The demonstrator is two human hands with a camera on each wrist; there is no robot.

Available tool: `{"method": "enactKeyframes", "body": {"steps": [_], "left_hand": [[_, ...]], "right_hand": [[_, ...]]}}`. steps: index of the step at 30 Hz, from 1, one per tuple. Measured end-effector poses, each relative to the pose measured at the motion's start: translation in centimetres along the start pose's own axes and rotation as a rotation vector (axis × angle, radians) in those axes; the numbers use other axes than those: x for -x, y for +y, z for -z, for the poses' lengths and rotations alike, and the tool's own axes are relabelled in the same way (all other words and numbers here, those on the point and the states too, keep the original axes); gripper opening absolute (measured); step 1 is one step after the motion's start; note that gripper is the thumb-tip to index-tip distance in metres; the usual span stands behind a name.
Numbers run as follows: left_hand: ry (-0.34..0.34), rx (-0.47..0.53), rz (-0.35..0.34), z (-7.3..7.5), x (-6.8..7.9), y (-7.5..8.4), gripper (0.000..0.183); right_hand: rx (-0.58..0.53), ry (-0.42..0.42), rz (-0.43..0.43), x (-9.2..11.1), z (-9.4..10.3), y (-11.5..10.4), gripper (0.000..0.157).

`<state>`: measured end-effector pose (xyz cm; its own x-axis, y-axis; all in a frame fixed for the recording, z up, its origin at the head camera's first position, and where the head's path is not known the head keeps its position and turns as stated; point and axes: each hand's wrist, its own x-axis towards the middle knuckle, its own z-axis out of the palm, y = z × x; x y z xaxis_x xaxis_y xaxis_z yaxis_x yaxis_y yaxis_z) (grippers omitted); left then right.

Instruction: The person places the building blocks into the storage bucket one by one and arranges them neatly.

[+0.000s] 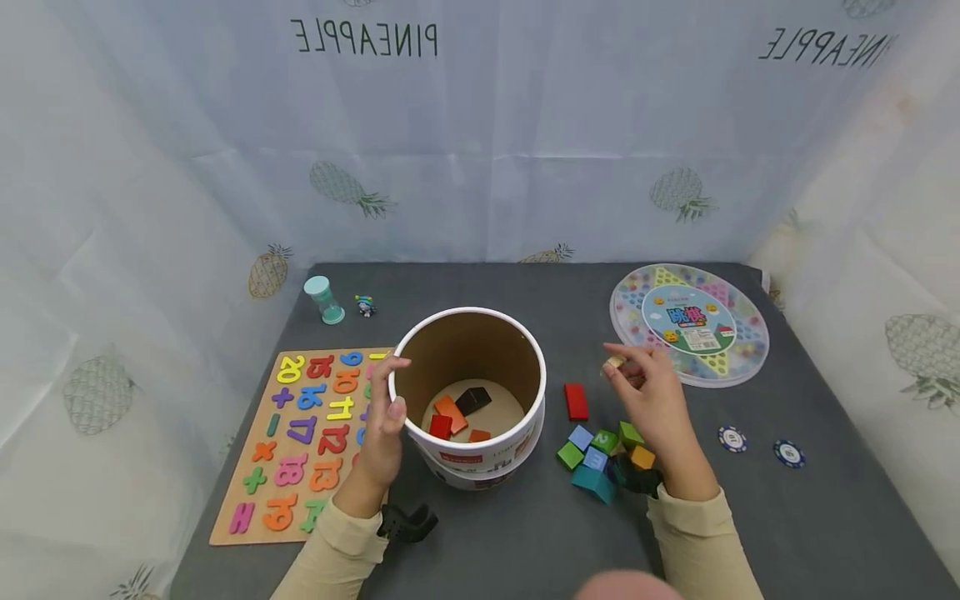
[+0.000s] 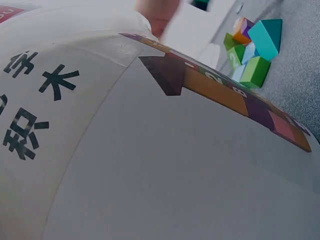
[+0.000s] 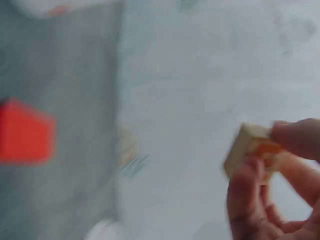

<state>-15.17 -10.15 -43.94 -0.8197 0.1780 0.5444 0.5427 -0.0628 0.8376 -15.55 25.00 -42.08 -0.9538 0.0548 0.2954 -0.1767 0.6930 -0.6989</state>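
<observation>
A white round bucket (image 1: 480,450) stands mid-table with several blocks inside, among them an orange block (image 1: 451,412) and a dark block (image 1: 473,401). My left hand (image 1: 380,433) grips its left rim, fingers over the edge and thumb at the near side. In the left wrist view the bucket's printed wall (image 2: 150,150) fills most of the picture. My right hand (image 1: 647,392) pinches a small pale wooden block (image 3: 245,147) between thumb and fingers, raised right of the bucket. A red block (image 1: 576,402) lies between bucket and right hand; several coloured blocks (image 1: 592,460) cluster just below it.
A number puzzle board (image 1: 262,467) lies at left, partly behind the left hand. An hourglass (image 1: 324,300) and a small figurine (image 1: 365,306) stand at the back left. A round Chinese checkers set (image 1: 690,325) lies at the back right, with two poker chips (image 1: 732,439) nearer.
</observation>
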Motion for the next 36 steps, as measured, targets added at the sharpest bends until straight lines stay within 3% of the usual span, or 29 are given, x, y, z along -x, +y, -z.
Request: {"method": "enactKeyframes", "body": {"steps": [4,7,10,15,19,24,27,30,33,36], "left_hand": [[-0.007,-0.012,-0.004,0.2,-0.2,-0.1,0.052],[-0.009,-0.016,-0.001,0.2,-0.2,-0.2,0.053],[0.002,-0.015,-0.007,0.4,-0.2,-0.2,0.052],[0.000,-0.032,-0.006,0.1,0.5,-0.4,0.052],[-0.006,-0.059,0.016,0.0,0.8,-0.5,0.052],[0.010,-0.076,0.041,0.0,1.3,-0.6,0.051],[0.008,-0.072,0.056,0.0,1.5,-0.6,0.050],[0.001,-0.073,0.064,0.0,1.3,-0.6,0.050],[-0.004,-0.075,0.069,0.1,1.1,-0.5,0.050],[-0.002,-0.076,0.078,0.1,1.0,-0.5,0.051]], "right_hand": [[-0.222,0.123,0.179,-0.4,0.6,-4.2,0.027],[-0.385,0.164,0.290,-0.1,0.5,-7.5,0.026],[-0.461,0.107,0.310,-0.1,-0.2,-10.3,0.024],[-0.405,-0.038,0.251,0.4,-1.6,-12.0,0.018],[-0.389,-0.073,0.247,0.6,-2.0,-11.8,0.017],[-0.392,-0.138,0.303,0.9,-1.8,-11.2,0.015],[-0.394,-0.101,0.317,1.6,-1.5,-10.5,0.018],[-0.415,-0.005,0.308,2.2,-1.2,-8.5,0.021],[-0.393,0.059,0.200,2.5,-0.9,-4.6,0.021],[-0.260,0.016,-0.005,3.0,-0.3,0.0,0.019]]}}
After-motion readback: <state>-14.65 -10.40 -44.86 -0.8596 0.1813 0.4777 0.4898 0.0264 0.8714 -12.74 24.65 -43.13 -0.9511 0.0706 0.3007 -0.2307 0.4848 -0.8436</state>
